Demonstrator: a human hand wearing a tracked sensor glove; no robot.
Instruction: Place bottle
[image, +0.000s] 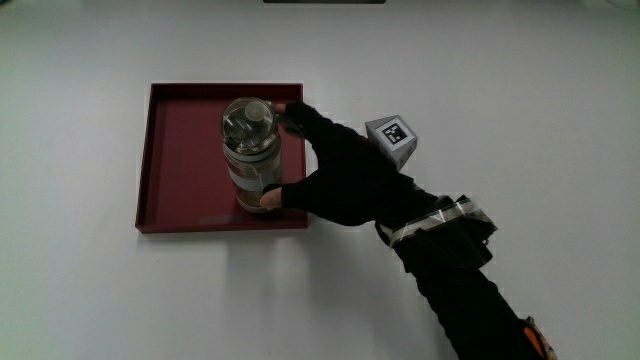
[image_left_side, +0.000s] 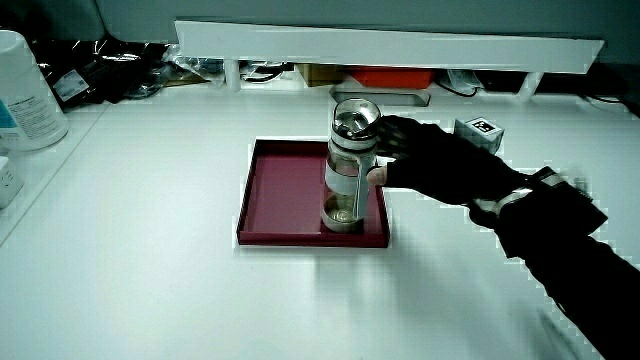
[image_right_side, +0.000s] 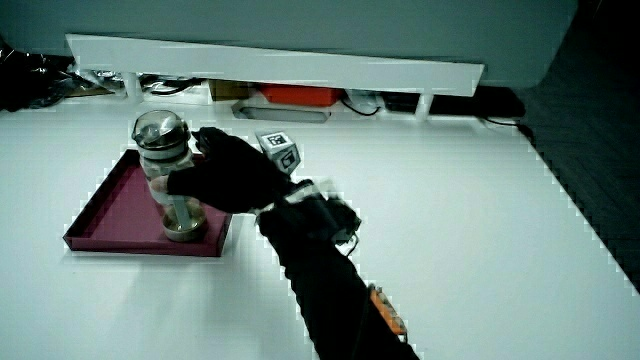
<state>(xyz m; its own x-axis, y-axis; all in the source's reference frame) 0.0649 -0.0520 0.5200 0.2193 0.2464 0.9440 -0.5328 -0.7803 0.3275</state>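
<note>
The hand (image: 345, 180) covers one side of the bottle (image: 252, 155) in the main view, so its grip there is seen only as fingertips at the cap and the base. The bottle hides part of the red tray (image: 180, 160) floor beneath it. The forearm (image: 470, 290) is cut off at the picture's edge. In a side view the forearm (image_left_side: 570, 250) is blurred.

Light was bright and even from overhead; soft shadows lay beneath the forearm (image: 460, 280); white table (image: 90, 300) looked washed out.
</note>
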